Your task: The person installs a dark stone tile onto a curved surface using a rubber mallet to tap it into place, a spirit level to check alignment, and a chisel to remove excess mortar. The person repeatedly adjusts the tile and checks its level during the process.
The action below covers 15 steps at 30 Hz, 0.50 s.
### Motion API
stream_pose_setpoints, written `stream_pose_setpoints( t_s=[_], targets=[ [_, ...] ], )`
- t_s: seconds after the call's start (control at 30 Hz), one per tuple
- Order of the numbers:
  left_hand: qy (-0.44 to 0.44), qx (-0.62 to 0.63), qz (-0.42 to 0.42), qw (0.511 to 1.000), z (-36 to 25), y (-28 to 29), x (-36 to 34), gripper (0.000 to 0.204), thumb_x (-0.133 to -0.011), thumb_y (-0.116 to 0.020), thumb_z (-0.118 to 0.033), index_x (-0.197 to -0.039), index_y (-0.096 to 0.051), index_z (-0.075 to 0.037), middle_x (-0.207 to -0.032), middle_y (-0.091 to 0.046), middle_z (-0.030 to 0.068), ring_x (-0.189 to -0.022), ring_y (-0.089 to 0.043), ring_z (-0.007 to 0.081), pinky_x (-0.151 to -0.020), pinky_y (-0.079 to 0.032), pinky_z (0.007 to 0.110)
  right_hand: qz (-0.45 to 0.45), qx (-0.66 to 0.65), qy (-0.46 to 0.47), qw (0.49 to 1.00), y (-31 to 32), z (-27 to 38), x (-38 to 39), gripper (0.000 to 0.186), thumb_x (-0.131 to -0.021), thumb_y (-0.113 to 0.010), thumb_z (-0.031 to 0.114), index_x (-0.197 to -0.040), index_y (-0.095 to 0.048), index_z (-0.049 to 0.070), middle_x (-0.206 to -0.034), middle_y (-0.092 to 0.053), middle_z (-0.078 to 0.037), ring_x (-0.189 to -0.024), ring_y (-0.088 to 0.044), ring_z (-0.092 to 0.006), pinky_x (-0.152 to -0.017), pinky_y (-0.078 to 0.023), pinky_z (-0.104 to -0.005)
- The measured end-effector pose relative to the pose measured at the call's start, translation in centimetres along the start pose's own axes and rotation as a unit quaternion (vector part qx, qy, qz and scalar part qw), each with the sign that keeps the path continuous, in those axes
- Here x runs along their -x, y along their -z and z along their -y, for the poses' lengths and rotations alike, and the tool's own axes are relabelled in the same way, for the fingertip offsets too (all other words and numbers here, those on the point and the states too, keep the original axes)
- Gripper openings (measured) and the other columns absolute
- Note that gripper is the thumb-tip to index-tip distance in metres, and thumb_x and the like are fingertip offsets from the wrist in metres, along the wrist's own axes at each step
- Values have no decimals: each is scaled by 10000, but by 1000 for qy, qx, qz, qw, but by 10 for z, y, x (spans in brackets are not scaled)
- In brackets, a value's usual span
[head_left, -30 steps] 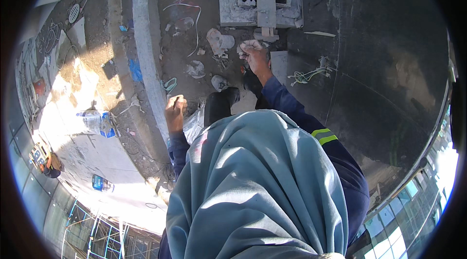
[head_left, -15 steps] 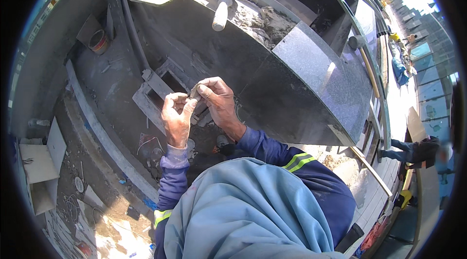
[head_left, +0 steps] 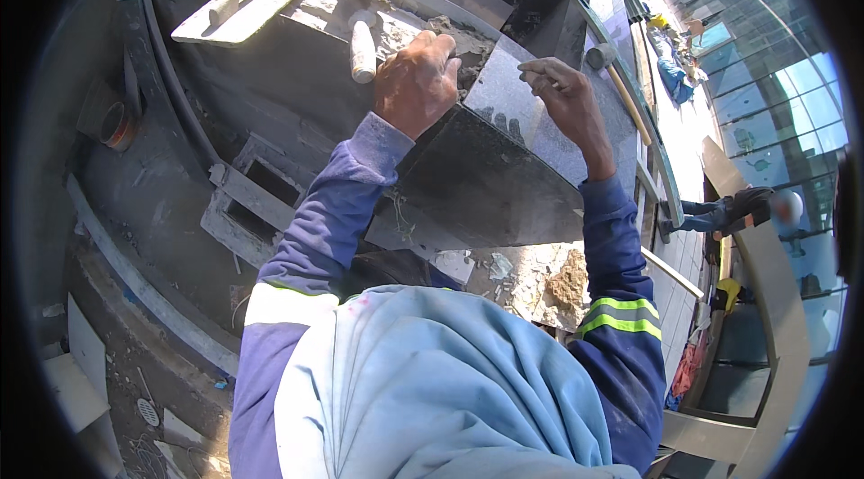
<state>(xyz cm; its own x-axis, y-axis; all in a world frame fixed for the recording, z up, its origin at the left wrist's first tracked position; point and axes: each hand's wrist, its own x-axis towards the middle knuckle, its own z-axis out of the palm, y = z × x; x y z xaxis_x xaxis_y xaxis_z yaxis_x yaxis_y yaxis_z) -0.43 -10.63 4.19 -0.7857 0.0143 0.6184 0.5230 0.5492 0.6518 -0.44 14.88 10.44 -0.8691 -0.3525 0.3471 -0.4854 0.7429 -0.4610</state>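
Note:
My left hand (head_left: 416,88) reaches over the bed of grey mortar (head_left: 472,40) on top of the dark stone wall, its fingers curled down at the mortar beside the slab's edge. Its fingertips are hidden, so what they hold, if anything, does not show. Just left of it, the pale handle of a trowel (head_left: 363,54) sticks out over the wall's edge. Above the grey stone slab (head_left: 515,94) my right hand (head_left: 569,99) hovers with thumb and fingers drawn together; whatever is between them is too small to name. Its shadow falls on the slab.
A plastering float (head_left: 261,7) lies on the wall at the upper left. A mallet (head_left: 601,56) with a wooden handle rests right of the slab. Below stand a hollow block frame (head_left: 243,209) and a bucket (head_left: 117,126). Another person (head_left: 733,211) stands at the far right.
Both hands were together low in front of the wall, pinching a small greyish piece. They have parted and risen: the left to the mortar, the right over the slab. The view has shifted.

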Motion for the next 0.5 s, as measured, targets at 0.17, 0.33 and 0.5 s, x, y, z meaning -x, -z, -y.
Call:
stream_pose_setpoints(
  t_s=[0.17,0.33,0.5],
  targets=[
    [103,-69,118,985,10,-17,-31,231,-932,-699,-249,-1024,-719,-38,-1070,-739,202,-1027,-718,411,-913,-560,515,88,127,133,979,-4,-53,-78,160,-986,-634,40,-1109,-731,12,-1117,-736,-120,-1007,-726,-291,-853,-577,-389],
    [110,-62,123,984,28,-33,-34,238,-938,-674,-263,-997,-713,-36,-1072,-747,196,-1004,-723,423,-899,-559,524,144,139,208,957,-22,-83,-126,191,-883,-604,-1,-1041,-711,9,-1087,-726,-135,-1050,-701,-337,-928,-554,-436],
    [77,-34,67,994,40,-41,-29,179,-891,-666,-228,-904,-673,-50,-958,-725,188,-891,-727,426,-822,-579,518,250,112,237,932,-28,-102,-149,188,-895,-554,108,-983,-677,-5,-1014,-700,-133,-996,-678,-348,-938,-536,-453]
  ],
)
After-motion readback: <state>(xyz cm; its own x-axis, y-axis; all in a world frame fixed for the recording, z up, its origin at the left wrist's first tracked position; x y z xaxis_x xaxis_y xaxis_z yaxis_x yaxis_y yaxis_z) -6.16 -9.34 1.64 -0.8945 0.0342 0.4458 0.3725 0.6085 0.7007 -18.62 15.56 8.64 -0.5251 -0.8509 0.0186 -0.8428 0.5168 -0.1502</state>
